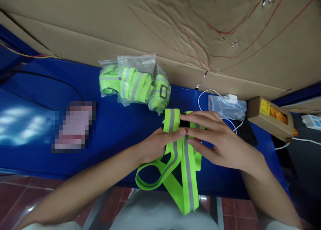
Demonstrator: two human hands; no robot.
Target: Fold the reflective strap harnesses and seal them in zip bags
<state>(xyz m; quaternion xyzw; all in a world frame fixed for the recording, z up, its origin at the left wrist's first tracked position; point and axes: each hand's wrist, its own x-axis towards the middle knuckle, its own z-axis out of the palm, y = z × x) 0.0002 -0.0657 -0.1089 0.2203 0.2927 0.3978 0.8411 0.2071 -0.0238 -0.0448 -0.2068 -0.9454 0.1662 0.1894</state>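
A neon yellow-green reflective strap [189, 176] with a grey stripe hangs in loops over the near table edge, between my two hands. My left hand [159, 143] is closed round its upper part, thumb pressed across the striped face. From the right, my right hand [217, 138] touches the strap's upper folds with its fingertips, fingers stretched out and slightly spread. A dark piece, partly covered by the fingers, shows between the strap's upper folds. Beyond the hands lie clear plastic bags [137, 61] with similar folded straps, one showing a black buckle [163, 91].
A pixelated flat object [74, 126] lies on the blue table [120, 129] at left. At right are an empty-looking clear bag [227, 106], a white charger [231, 97] with cable, a dark flat device [247, 133] and a cardboard box [269, 118]. Behind rises a cardboard-covered panel [100, 25] with red wires.
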